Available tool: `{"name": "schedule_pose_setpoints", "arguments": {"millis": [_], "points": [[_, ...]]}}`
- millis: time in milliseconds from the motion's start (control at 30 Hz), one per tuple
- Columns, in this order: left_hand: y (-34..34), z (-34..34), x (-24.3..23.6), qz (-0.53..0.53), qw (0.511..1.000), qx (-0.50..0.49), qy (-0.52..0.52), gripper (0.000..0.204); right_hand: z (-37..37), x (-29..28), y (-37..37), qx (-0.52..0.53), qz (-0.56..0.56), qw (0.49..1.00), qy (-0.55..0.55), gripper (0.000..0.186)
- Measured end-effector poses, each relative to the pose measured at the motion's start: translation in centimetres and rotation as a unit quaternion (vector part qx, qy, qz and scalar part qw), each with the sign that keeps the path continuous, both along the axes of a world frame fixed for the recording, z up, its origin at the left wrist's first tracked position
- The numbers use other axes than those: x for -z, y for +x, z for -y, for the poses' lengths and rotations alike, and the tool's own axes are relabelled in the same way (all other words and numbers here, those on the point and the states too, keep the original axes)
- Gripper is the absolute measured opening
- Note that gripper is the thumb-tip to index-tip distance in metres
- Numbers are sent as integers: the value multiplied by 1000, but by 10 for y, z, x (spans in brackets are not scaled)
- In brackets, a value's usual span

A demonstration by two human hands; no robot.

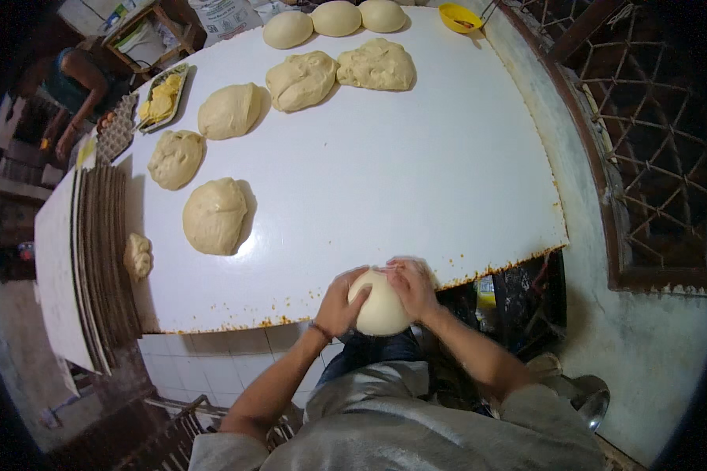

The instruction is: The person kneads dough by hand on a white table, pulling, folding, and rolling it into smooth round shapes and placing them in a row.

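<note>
Dough ball, pale [381, 309], cupped by left hand [338, 304] and right hand [414, 287]
Could be dropped past white tabletop's [369, 180] near edge if loosened.

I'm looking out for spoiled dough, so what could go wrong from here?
The left hand and right hand cup a dough ball at the near edge of the table; if it slipped, it could fall. Rust-coloured spots along that edge might mark the dough. The two lumpy far dough pieces sit close together and might stick.
</note>
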State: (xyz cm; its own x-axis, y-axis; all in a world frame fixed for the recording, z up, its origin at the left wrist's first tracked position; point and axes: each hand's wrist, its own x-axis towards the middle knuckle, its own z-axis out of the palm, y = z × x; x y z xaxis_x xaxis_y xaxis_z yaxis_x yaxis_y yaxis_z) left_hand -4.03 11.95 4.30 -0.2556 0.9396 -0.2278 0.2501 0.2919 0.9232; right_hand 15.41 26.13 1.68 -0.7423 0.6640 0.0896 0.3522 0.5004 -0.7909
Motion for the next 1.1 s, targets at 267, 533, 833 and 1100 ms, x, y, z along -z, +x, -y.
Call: {"name": "schedule_pose_setpoints", "arguments": {"millis": [267, 533, 833, 1100], "points": [[2, -47, 42, -4, 997, -66, 39, 57, -24, 4, 0, 245, -258, 813, -461, 77], [44, -127, -4, 173, 926, -299, 155, 61, -192, 17, -84, 2, -243, 642, -727, 69], [-116, -296, 23, 163, 980, -96, 56, 69, -337, 6, -152, 23, -34, 856, -515, 70], [-74, -206, 22, 63, 992, -108, 8, 55, -217, 23, -93, 19, -18, 959, -282, 57]]}}
